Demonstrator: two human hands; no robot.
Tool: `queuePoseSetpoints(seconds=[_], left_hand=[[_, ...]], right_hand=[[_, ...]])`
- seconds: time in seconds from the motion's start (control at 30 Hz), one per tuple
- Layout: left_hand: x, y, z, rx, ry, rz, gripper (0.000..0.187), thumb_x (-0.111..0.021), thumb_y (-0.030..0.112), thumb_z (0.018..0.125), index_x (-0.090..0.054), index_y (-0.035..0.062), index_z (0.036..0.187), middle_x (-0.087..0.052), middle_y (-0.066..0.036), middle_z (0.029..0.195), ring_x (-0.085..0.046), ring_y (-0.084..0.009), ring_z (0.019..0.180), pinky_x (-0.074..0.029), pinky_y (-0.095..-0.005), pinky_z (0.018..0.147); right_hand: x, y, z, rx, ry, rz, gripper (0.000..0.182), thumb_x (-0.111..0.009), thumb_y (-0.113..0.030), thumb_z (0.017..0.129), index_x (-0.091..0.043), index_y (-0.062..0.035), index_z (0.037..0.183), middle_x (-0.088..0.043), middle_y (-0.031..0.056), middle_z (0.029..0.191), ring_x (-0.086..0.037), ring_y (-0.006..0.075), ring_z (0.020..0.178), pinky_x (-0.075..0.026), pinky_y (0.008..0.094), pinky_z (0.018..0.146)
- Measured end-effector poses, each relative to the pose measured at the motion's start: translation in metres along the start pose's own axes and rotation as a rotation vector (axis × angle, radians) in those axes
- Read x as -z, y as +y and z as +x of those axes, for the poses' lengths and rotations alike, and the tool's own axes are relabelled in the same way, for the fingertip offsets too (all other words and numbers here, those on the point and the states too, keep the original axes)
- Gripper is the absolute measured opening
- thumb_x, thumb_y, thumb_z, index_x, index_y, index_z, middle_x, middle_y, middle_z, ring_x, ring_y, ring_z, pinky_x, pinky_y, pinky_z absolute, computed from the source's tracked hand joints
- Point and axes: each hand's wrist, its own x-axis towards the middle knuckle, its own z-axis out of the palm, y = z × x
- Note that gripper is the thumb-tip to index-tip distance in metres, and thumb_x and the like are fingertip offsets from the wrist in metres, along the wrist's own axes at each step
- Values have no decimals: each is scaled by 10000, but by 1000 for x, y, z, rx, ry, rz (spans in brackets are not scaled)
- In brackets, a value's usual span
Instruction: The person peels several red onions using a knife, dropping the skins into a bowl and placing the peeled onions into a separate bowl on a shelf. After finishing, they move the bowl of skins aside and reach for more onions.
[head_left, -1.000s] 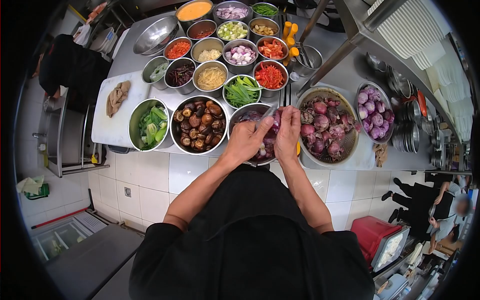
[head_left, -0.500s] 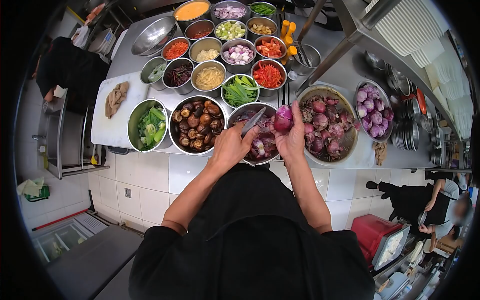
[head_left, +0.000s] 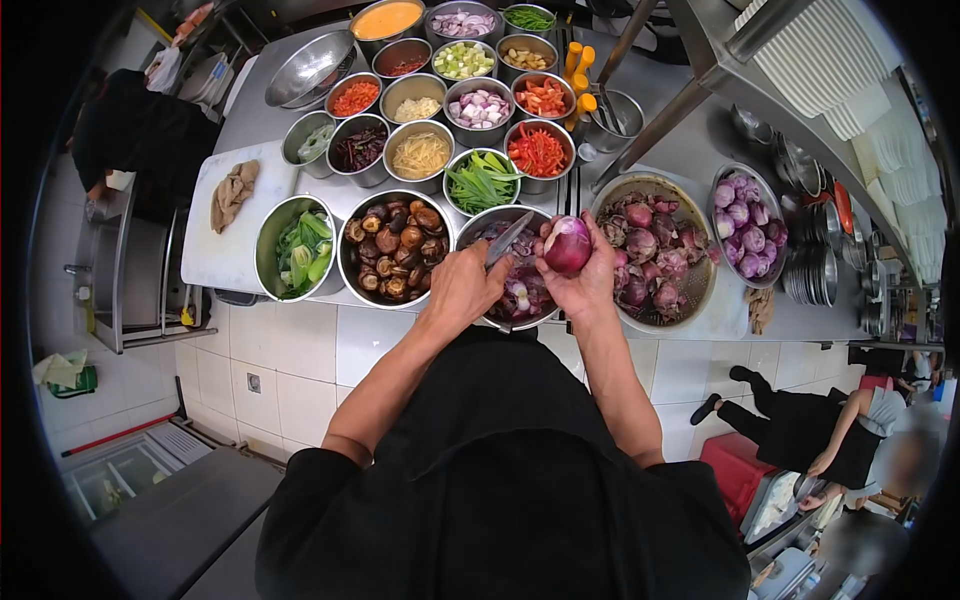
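My left hand (head_left: 465, 288) is closed around a knife (head_left: 512, 238), its blade angled up and to the right. A red onion (head_left: 570, 246) with shiny purple skin and a pale patch on one end rests in my right hand (head_left: 584, 288), gripped by thumb and fingers. Both hands are over a metal pot (head_left: 470, 228) holding onion peelings and pieces, and the blade is apart from the onion. Right of my right hand, a perforated colander (head_left: 664, 324) is filled with unpeeled red onions (head_left: 640, 240). Further right is a metal bowl of peeled onions (head_left: 745, 222).
Left of the pot are pots of mushrooms (head_left: 395, 250) and leafy greens (head_left: 304, 250). Several metal tubs of cut vegetables stand behind. A white board (head_left: 205, 250) bears a brown cloth (head_left: 234, 196). A shelf post (head_left: 650, 140) rises at right. Co-workers (head_left: 800, 430) stand at right and left.
My right hand has rolled the onion, showing its pale end, and brought it slightly lower. The knife hand has barely moved. At right, a co-worker has come nearer.
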Motion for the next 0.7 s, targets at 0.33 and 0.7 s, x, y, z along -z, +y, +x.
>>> queuePoseSetpoints(seconds=[0.33, 0.7], left_hand=[[-2, 9, 4, -91, -28, -297, 630, -713, 568, 770, -663, -59, 731, -582, -184, 541, -611, -319, 517, -478, -400, 535], [7, 26, 2, -111, -70, -167, 687, -729, 628, 716, -667, -56, 734, -593, -196, 561, -623, -320, 525, -486, -399, 538]], right_hand=[[-35, 2, -19, -97, 27, 128, 446, -491, -423, 955, -615, 5, 939, -648, 126, 861, -617, 256, 839, -510, 380, 778], [-15, 6, -11, -186, -175, 107, 459, -472, -417, 952, -582, 24, 888, -604, 151, 891, -578, 283, 915, -468, 412, 885]])
